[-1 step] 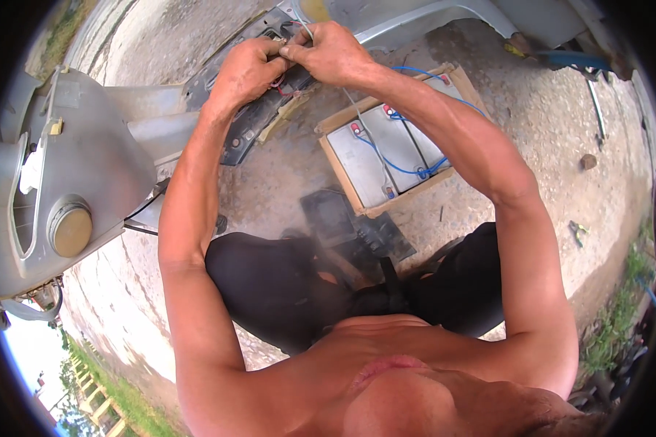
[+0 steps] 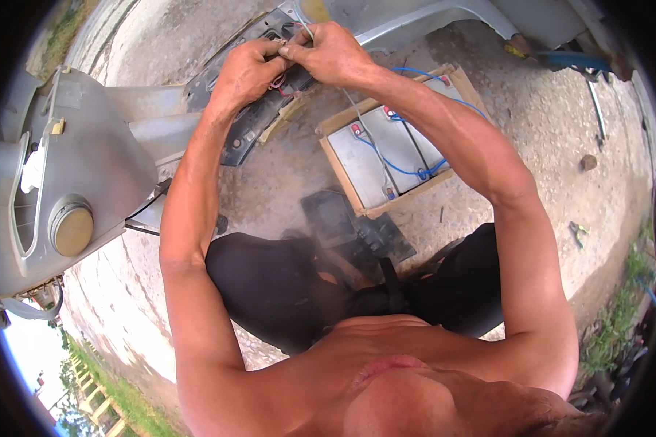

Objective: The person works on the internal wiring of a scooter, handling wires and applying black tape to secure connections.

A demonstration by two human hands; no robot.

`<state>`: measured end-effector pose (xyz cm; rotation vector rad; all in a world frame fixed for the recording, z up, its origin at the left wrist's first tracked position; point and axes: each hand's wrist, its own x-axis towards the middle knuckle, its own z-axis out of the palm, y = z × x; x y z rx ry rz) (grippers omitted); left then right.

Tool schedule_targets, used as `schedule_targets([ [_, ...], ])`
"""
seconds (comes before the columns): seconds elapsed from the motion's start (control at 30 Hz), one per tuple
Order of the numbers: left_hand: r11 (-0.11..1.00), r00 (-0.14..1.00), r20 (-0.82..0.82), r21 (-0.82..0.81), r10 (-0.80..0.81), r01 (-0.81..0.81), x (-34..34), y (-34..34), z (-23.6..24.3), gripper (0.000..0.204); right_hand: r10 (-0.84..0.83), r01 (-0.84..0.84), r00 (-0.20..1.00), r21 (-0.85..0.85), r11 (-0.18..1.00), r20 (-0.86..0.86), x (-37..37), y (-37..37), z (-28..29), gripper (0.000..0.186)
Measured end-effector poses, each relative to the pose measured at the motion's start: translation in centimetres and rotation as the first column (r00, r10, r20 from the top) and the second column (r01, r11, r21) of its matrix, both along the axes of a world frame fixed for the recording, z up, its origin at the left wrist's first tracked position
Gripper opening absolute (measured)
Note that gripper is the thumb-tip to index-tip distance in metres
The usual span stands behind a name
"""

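At the top of the view, my left hand point(image 2: 249, 69) and my right hand point(image 2: 332, 54) meet with thumbs and fingertips pinched close together. What lies between the left fingertips is too small to make out. A pale grey cable point(image 2: 301, 16) runs into my right hand from above and comes out below it toward the batteries. Thin reddish wires point(image 2: 279, 85) hang just under the fingers. Beneath both hands is a dark, dirty panel point(image 2: 251, 124) fixed to grey vehicle bodywork.
Right of the panel, a cardboard box point(image 2: 346, 182) holds grey batteries point(image 2: 357, 164) joined by blue wires point(image 2: 390, 164). A black plastic piece point(image 2: 357, 226) lies by my knees. Pliers point(image 2: 578, 233), a stone point(image 2: 588, 162) and a metal rod point(image 2: 598, 109) are on the ground. Grey bodywork point(image 2: 116, 146) stands left.
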<state>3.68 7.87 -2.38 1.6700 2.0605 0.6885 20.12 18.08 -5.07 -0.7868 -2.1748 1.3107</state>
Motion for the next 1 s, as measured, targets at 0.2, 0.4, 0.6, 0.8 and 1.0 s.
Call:
schedule_targets([
  [0.2,0.991,0.994,-0.105,0.125,-0.033,0.046,0.0,-0.3,-0.6,0.028,0.077,-0.099,0.994,0.338,0.936,0.076,0.9,1.3,0.6,0.035],
  [0.4,0.996,0.998,-0.002,0.069,0.062,-0.061,-1.2,-1.2,-1.5,0.028,0.015,0.084,0.963,-0.351,0.933,0.270,3.1,2.4,7.5,0.032],
  [0.6,0.985,1.000,-0.021,0.172,-0.022,0.025,-0.4,0.2,-1.6,0.031,0.124,-0.131,0.991,0.256,0.958,0.044,1.4,3.2,0.8,0.044],
  [0.8,0.989,0.992,-0.115,0.131,-0.048,0.063,0.5,-0.1,-0.2,0.029,0.146,-0.169,0.985,0.294,0.941,0.096,0.5,2.5,0.1,0.032],
  [1.0,0.979,0.898,-0.421,0.088,-0.130,0.183,1.1,0.3,0.0,0.026,0.139,-0.143,0.988,0.060,0.988,0.069,1.4,2.8,-1.6,0.028],
])
